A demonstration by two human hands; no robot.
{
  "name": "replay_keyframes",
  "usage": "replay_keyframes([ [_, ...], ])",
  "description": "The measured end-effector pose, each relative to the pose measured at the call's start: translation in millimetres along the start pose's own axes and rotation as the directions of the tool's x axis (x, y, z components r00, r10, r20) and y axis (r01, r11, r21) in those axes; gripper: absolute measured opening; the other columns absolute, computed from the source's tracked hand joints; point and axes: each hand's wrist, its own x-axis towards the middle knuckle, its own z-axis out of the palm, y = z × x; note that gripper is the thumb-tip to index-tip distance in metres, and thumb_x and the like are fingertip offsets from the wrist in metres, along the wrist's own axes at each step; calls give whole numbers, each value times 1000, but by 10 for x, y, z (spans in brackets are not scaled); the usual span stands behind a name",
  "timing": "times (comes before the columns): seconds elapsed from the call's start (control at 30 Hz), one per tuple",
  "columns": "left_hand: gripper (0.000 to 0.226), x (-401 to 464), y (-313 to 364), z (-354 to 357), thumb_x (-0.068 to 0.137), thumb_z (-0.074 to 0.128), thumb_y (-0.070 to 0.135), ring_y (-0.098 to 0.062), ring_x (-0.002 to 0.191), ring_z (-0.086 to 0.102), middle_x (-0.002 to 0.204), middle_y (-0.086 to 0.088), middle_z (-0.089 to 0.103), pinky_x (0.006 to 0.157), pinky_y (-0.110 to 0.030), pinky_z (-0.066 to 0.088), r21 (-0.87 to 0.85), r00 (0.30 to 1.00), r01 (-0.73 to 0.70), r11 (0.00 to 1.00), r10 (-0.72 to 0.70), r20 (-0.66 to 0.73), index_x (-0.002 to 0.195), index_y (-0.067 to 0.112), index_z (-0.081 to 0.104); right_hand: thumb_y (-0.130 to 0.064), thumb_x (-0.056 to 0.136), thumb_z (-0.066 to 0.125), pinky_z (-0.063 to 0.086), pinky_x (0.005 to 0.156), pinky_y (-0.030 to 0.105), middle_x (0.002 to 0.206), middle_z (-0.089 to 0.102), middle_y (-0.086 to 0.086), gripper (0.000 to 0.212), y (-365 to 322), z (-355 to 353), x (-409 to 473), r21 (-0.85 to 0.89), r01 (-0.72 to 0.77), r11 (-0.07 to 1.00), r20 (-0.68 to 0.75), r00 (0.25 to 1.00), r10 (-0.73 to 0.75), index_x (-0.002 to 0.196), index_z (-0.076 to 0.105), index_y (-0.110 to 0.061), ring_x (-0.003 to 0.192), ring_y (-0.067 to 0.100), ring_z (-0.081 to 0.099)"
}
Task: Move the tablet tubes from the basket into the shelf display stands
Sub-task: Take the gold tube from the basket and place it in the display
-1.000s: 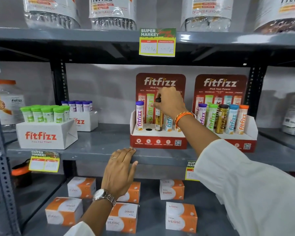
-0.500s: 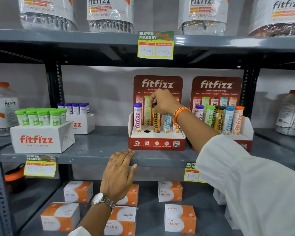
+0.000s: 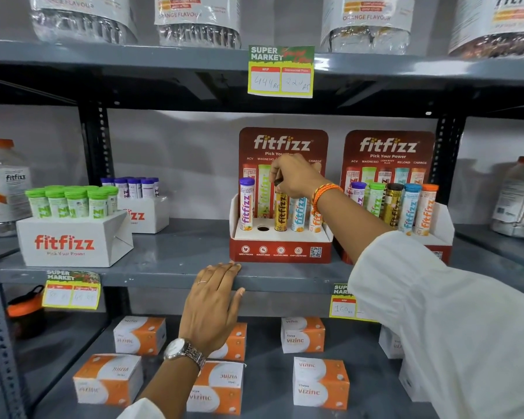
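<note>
Two red Fitfizz display stands sit on the middle shelf. In the left stand [image 3: 280,251] a purple-capped tube [image 3: 246,204], a gold tube [image 3: 281,211], a blue tube [image 3: 299,213] and an orange tube [image 3: 314,221] stand upright, with one empty hole [image 3: 263,228] second from left. My right hand [image 3: 297,176] grips the cap of the gold tube from above. The right stand [image 3: 442,220] holds several tubes. My left hand [image 3: 214,300] rests flat on the shelf's front edge, holding nothing. No basket is in view.
White Fitfizz boxes with green-capped tubes [image 3: 73,202] and purple-capped tubes [image 3: 133,187] stand at the left. Large jars line the top shelf. Orange Vizinc boxes [image 3: 320,382] lie on the lower shelf. Price tags [image 3: 280,71] hang from shelf edges.
The view has drifted slightly. My right hand stays on the gold tube's cap in the stand, and my left hand stays on the shelf edge.
</note>
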Motion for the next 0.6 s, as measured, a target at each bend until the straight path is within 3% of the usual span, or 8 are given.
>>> replay_keyframes([
  [0.3, 50, -6, -5, -31, 98, 39, 44, -23, 125, 55, 136, -3, 60, 113, -37, 26, 3, 999, -1, 1000, 1, 32, 138, 17, 53, -3, 82, 72, 22, 109, 58, 108, 61, -3, 23, 20, 5, 18, -32, -14, 999, -2, 1000, 14, 93, 67, -23, 117, 25, 53],
  [0.47, 54, 2, 22, -105, 98, 42, 43, -23, 136, 45, 147, -4, 51, 119, -39, 23, -16, 996, -5, 1000, 7, 91, 146, 17, 45, -14, 83, 77, 23, 112, 60, 123, 61, -1, 39, 15, -83, -8, -15, -22, 1000, 30, 999, 22, 117, 63, -26, 130, 25, 46],
  [0.6, 56, -180, 17, -260, 97, 44, 39, -21, 143, 37, 153, -3, 42, 120, -39, 23, -76, 998, 11, 997, -6, 66, 148, 14, 43, -18, 85, 76, 25, 110, 56, 128, 63, 1, 45, -39, -150, -117, 39, 14, 999, -68, 998, -11, 126, 60, -26, 131, 27, 48],
])
